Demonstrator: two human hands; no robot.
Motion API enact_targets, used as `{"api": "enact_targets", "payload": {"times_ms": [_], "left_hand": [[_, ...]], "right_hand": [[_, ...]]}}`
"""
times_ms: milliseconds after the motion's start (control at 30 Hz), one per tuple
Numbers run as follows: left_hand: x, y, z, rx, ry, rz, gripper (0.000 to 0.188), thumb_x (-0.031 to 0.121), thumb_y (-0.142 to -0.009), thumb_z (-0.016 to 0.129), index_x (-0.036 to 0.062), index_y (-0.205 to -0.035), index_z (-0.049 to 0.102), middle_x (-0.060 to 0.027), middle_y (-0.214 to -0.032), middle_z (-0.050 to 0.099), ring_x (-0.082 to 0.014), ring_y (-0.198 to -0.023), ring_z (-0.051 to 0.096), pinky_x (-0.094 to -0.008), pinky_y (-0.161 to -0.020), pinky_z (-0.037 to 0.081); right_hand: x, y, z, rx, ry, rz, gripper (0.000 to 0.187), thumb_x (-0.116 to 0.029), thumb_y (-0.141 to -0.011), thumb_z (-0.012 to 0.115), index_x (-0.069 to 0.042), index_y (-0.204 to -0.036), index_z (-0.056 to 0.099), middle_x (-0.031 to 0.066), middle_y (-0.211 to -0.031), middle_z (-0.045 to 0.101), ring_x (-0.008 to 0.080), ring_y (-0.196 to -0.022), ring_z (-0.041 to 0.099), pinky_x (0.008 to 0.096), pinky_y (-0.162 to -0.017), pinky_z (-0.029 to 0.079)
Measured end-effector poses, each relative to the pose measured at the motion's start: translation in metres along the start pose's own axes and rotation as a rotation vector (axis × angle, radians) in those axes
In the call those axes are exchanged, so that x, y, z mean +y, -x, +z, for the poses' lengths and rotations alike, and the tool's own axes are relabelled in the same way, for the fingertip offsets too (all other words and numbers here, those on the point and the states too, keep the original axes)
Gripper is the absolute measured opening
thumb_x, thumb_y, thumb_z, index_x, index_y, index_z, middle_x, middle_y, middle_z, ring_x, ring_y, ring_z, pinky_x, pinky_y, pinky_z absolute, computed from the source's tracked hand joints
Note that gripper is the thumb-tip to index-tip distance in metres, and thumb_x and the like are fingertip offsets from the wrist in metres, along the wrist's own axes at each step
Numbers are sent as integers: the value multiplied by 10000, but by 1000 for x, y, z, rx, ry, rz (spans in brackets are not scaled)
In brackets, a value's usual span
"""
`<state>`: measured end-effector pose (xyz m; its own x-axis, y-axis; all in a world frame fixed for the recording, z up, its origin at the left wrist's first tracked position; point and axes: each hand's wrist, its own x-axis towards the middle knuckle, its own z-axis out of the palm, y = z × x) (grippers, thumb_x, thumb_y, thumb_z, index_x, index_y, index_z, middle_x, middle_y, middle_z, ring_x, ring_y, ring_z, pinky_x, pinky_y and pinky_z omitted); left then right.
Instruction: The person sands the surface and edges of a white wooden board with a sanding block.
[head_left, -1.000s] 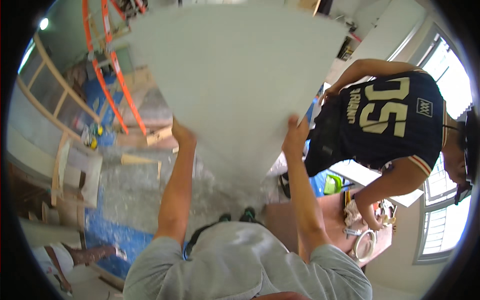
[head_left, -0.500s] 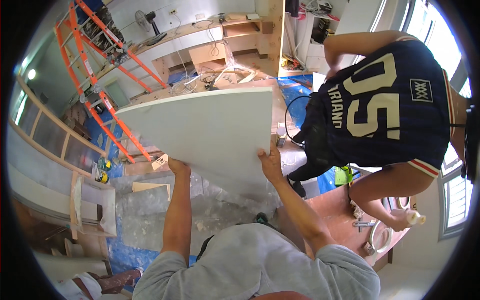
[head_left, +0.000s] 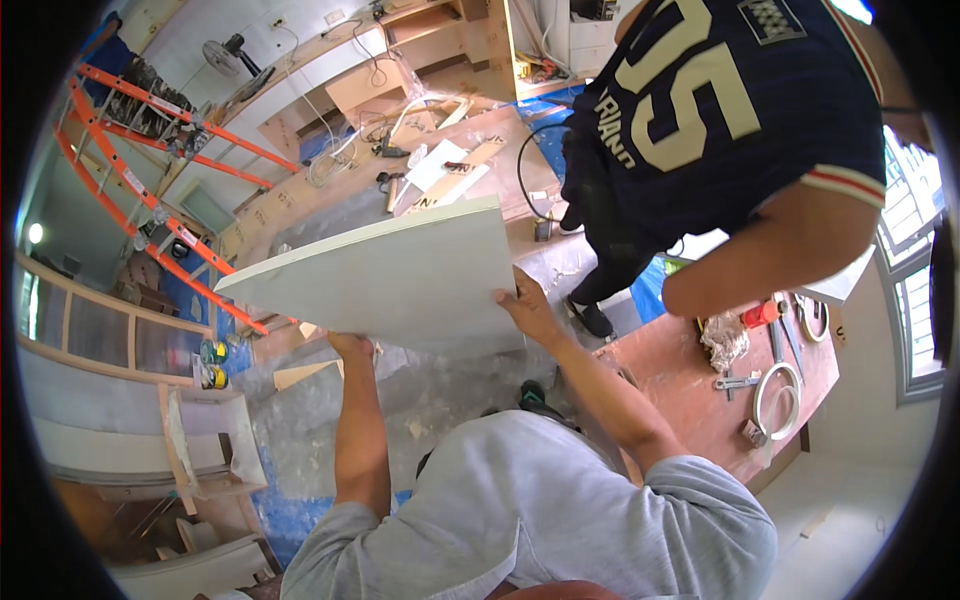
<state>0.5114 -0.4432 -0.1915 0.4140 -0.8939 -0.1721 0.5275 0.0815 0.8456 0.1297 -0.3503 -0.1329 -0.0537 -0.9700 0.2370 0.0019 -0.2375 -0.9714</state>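
Note:
I hold a large, pale grey flat board (head_left: 390, 280) in front of me, tilted, its thick white far edge showing. My left hand (head_left: 354, 346) grips the near left part of it from below, with its fingers partly hidden under the board. My right hand (head_left: 527, 308) is closed on the right edge, the thumb over the upper face and the other fingers out of sight behind. Beyond the board's far edge, a white sheet (head_left: 437, 166) and a hammer (head_left: 391, 192) lie on a wooden surface.
A co-worker in a dark jersey (head_left: 730, 110) bends close on my right. Behind them stands a reddish bench (head_left: 690, 400) with a white ring (head_left: 777, 402) and red bottle (head_left: 760, 314). An orange ladder (head_left: 150, 205) rises at left, near paint cans (head_left: 213, 376). A fan (head_left: 222, 57) stands at the back.
The board's far edge has dropped and the board appears flatter. Both my hands keep their grip. The co-worker now looms nearer, and more of the wooden surface shows beyond the board.

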Motion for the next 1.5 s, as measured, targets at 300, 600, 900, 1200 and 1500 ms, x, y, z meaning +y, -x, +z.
{"api": "enact_targets", "payload": {"times_ms": [300, 600, 900, 1200, 1500], "left_hand": [[25, 4, 2, 34, 35, 29, 371, 300, -1053, 502, 36, -1293, 605, -88, -1205, 674, -246, -1068, 676, -386, -874, 584], [145, 22, 109, -132, 51, 298, 462, 402, -1076, 448, 50, -1349, 570, -79, -1324, 633, -247, -1231, 598, -388, -1051, 486], [148, 13, 111, -108, 24, 368, 440, 368, -1066, 429, 53, -1342, 565, -90, -1315, 633, -252, -1211, 615, -413, -1026, 508], [142, 8, 132, -102, -11, 367, 467, 410, -1056, 434, 65, -1340, 570, -82, -1323, 628, -254, -1217, 613, -397, -1011, 520], [146, 15, 141, -74, -84, 389, 517, 453, -1034, 441, 78, -1363, 574, -86, -1355, 620, -266, -1246, 603, -412, -1038, 509]], "right_hand": [[-89, -15, 10, -47, -155, -104, 417, -215, -1010, 680, 35, -1322, 559, 95, -1144, 624, 156, -1074, 553, 326, -977, 450], [-169, -87, 19, 269, -18, -508, 349, -265, -1073, 581, 12, -1285, 587, 75, -918, 614, 141, -815, 548, 285, -757, 470], [-181, -102, 25, 264, -115, -432, 313, -304, -1085, 530, -2, -1113, 604, 5, -790, 551, 95, -729, 490, 267, -693, 437], [-167, -116, 15, 184, -622, -306, 412, -382, -1109, 454, -5, -1182, 606, 33, -1013, 620, 118, -932, 564, 264, -872, 454], [-172, -122, 8, 248, -210, -676, 151, -123, -960, 723, -50, -1090, 701, 76, -968, 660, 203, -861, 600, 311, -743, 482]]}}
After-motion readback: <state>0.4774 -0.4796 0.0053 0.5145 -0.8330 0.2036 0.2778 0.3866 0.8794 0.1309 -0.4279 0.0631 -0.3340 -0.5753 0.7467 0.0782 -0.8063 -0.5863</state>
